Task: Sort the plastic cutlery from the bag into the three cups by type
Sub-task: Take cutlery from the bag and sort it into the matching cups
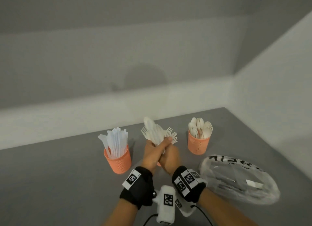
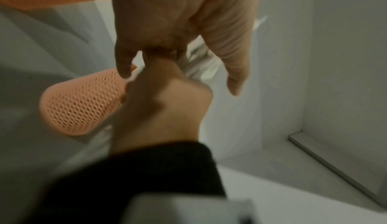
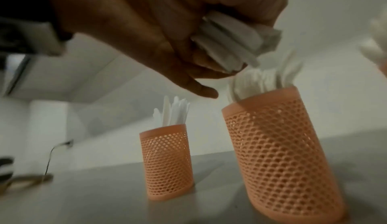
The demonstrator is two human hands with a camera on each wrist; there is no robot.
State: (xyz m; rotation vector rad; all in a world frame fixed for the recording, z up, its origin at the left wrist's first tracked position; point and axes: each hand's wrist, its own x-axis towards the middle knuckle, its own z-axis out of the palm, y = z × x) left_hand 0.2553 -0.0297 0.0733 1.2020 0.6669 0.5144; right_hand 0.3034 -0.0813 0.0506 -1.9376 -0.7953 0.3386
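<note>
Above the middle cup (image 3: 278, 146) on the counter (image 1: 59, 175), both the left hand (image 1: 152, 151) and the right hand (image 1: 169, 155) clench their fingers round a bundle of forks (image 1: 158, 134), handles pointing down. The knife cup (image 1: 119, 159) and spoon cup (image 1: 198, 143) look well filled. The bag (image 1: 239, 180) at the right seems nearly spent, so sorting appears almost done once this bundle drops in.

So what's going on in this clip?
A person is sorting plastic cutlery. Both hands, left hand and right hand, grip a bundle of forks above the middle cup. The left cup holds knives and the right cup holds spoons. The plastic bag lies at the right.
</note>
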